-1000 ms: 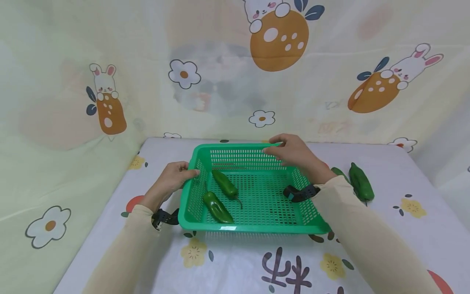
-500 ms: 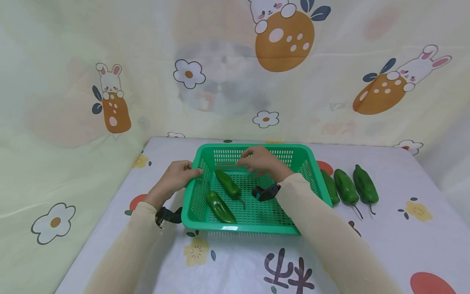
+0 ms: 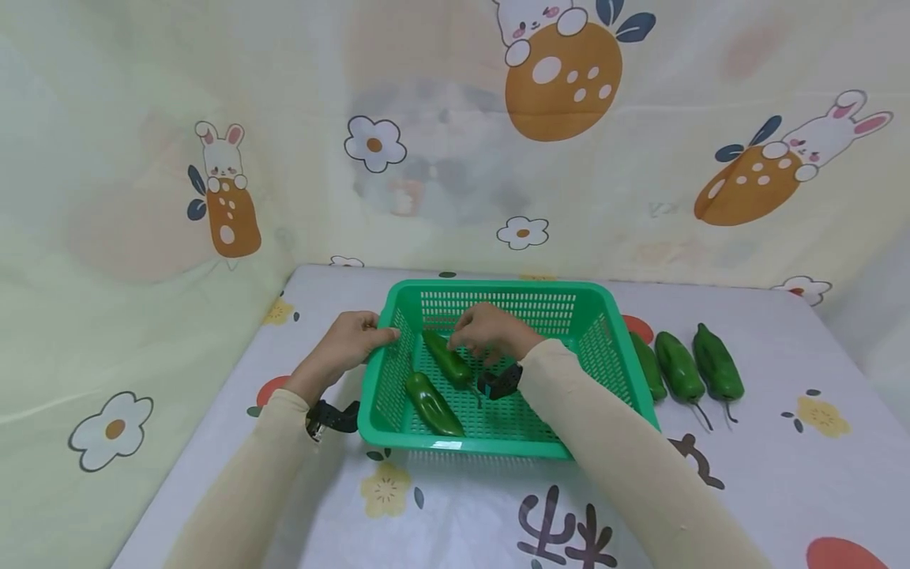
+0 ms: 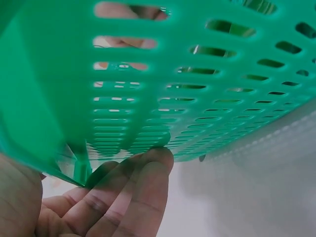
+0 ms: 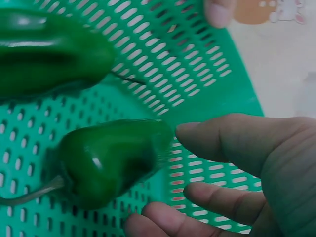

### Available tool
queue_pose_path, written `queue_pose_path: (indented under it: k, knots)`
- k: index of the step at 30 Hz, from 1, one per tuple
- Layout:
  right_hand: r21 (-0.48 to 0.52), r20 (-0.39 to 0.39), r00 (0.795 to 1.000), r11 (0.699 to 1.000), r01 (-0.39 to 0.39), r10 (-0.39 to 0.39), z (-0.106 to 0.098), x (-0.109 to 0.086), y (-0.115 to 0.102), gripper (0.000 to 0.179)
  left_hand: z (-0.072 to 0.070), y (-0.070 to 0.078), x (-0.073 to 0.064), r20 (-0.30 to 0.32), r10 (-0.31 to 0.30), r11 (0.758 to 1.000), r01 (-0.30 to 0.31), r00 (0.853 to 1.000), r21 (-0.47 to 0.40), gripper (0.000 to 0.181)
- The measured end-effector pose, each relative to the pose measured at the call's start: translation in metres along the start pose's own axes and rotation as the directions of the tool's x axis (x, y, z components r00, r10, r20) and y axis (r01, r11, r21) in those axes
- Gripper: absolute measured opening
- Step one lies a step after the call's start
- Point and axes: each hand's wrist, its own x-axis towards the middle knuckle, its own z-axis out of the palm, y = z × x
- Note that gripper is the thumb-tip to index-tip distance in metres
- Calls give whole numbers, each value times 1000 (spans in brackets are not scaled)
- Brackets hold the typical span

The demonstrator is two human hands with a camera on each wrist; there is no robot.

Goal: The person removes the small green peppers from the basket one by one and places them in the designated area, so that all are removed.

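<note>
My left hand (image 3: 350, 345) grips the left rim of a green plastic basket (image 3: 498, 450), thumb over the rim and fingers against the outer wall, as the left wrist view shows. Two green chili peppers lie inside the basket on its left. Above the farther chili pepper (image 3: 448, 359) is my right hand (image 3: 492, 332). In the right wrist view its thumb (image 5: 197, 138) is at that pepper's tip, and its fingers are spread beside it; whether they touch cannot be told. The nearer chili pepper (image 3: 434, 405) lies apart from the hand.
To the right of the basket, three more green peppers lie in a row on the printed tablecloth: one pepper (image 3: 648, 367) close to the basket wall, a middle pepper (image 3: 680, 367) and an outer pepper (image 3: 718, 363). A patterned cloth (image 3: 441, 71) hangs behind the table.
My right hand has moved left from the basket's far right rim and down into it, to the farther chili pepper. The left hand keeps its hold. The view has shifted slightly.
</note>
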Motion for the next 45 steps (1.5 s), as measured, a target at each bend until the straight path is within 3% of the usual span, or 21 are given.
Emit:
queue_pose_path:
  k: [5,9,17,28,31,36,45]
  knots:
    - [-68,-2,1000,998,-17,17,8,5,5,45,2,-1,1,0,16,1000,-16,1000,-18,29]
    - [-119,-6,999,992,-34,33,12,7,6,51,1,-3,2,-4,16,1000,-16,1000,-23,29]
    - [-139,-3,999,989,-46,46,18,8,6,64,1,-4,3,-3,7,1000,-7,1000,-19,32]
    - [-202,3,999,978,-43,44,21,9,7,56,2,-4,3,-2,-1,999,1,1000,-32,31]
    - [-208,4,999,977,-49,51,22,9,6,49,2,-4,4,-2,-3,999,3,1000,-38,31]
    - [-241,5,999,970,-34,36,25,8,5,17,2,-3,3,0,-4,999,3,1000,-35,30]
    - [-233,-8,1000,972,-12,10,28,7,5,48,2,-1,0,1,-11,1000,11,1000,-18,32]
